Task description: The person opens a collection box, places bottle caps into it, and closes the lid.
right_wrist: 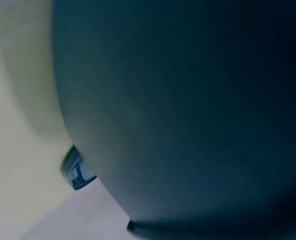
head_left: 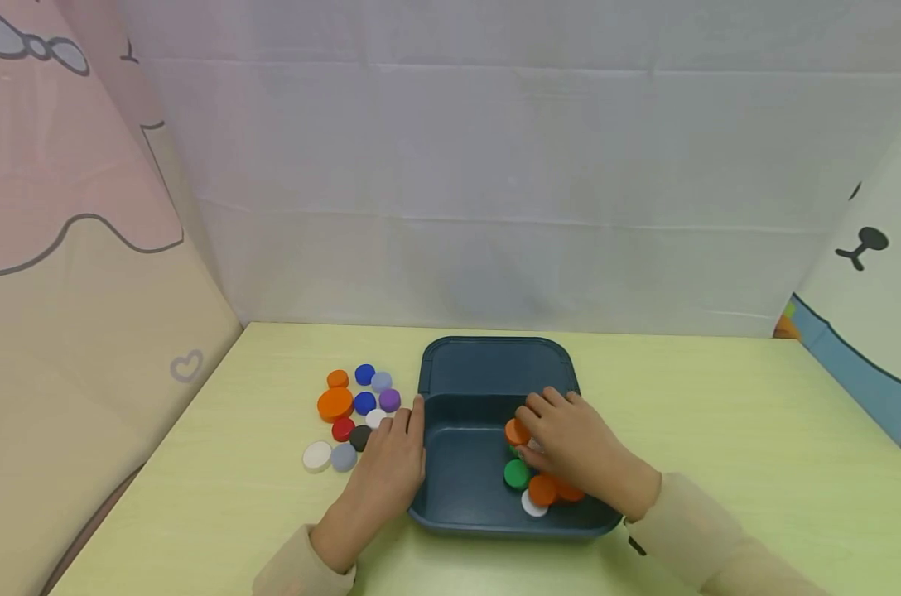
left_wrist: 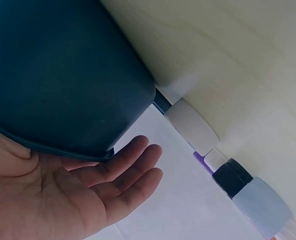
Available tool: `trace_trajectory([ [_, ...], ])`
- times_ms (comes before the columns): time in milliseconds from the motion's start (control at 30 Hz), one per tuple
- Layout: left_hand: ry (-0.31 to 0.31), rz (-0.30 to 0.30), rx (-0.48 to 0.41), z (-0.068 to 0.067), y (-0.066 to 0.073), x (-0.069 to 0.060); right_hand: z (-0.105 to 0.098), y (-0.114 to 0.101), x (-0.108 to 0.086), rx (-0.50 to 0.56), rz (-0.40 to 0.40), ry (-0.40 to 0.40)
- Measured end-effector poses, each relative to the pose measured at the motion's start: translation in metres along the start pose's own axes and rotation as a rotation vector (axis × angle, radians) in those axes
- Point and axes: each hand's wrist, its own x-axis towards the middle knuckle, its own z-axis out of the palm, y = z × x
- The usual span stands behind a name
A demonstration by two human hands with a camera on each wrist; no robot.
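A dark blue plastic box [head_left: 465,480] stands on the table, with bottle caps in its right part. My left hand [head_left: 389,459] touches the box's left rim, its fingers nearly straight; in the left wrist view the palm [left_wrist: 52,195] faces the camera beside the outer wall. Inside the box, my right hand [head_left: 577,443] pinches an orange bottle cap [head_left: 517,431] between thumb and fingers. Under and near that hand lie a green cap [head_left: 517,474], another orange cap [head_left: 543,490] and a white cap [head_left: 534,504]. The right wrist view shows mostly the box's outer wall [right_wrist: 153,115], no hand.
Left of the box several loose caps lie together, among them a large orange one [head_left: 334,405], a red one [head_left: 343,429], a purple one [head_left: 389,400] and a white one [head_left: 317,456]. A dark blue lid [head_left: 498,364] lies behind the box. Curtains [head_left: 495,190] enclose the table [head_left: 719,414].
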Motion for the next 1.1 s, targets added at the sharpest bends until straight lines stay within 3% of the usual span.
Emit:
trace_trajectory([
  [400, -0.004, -0.009, -0.006, 0.0, 0.0, 0.0, 0.01, -0.012, 0.005, 0.064, -0.014, -0.135],
  [833, -0.007, -0.008, -0.013, 0.0, 0.0, 0.001, 0.013, -0.01, 0.002, 0.108, 0.008, -0.135],
  [1100, -0.027, -0.017, -0.031, 0.001, 0.0, 0.001, 0.003, -0.005, -0.002, 0.117, 0.031, -0.099],
])
